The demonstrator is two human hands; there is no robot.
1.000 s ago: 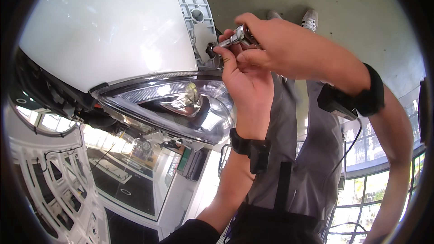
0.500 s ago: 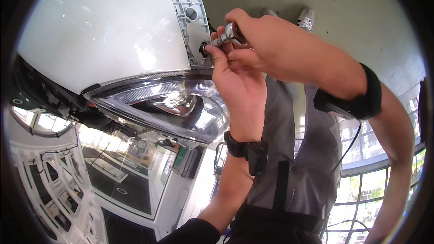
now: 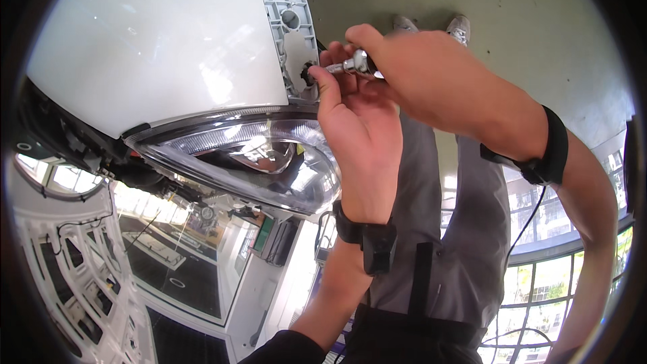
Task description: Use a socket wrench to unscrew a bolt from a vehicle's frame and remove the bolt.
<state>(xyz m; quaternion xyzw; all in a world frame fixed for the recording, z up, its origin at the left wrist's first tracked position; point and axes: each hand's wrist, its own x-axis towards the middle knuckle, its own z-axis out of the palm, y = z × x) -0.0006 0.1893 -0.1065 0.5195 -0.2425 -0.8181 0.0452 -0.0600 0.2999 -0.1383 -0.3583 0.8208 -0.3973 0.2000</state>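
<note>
A ratchet wrench (image 3: pixel 360 63) with a chromed head and a short extension lies nearly level beside the edge of a white car body panel (image 3: pixel 175 40). My right hand (image 3: pixel 404 67) is closed round its handle, which is mostly hidden under the palm. My left hand (image 3: pixel 357 114), palm up, has its thumb and fingers about the extension near its tip. The thumb tip touches or nearly touches a dark round fastener (image 3: pixel 307 73) on the panel's pale ribbed edge strip (image 3: pixel 290 20). Whether a socket sits on the fastener is hidden by the thumb.
Just below the left hand's work spot a clear headlight (image 3: pixel 256 155) sits under the panel's edge. Dark engine-bay parts (image 3: pixel 74 141) lie at the left, and a white bare body frame (image 3: pixel 87 276) at the lower left. My legs (image 3: pixel 418 182) stand close behind the hands.
The ratchet head has shifted right and slightly down, away from the fastener, and its extension now lies more level. My right hand has moved with it; the left thumb stays at the fastener.
</note>
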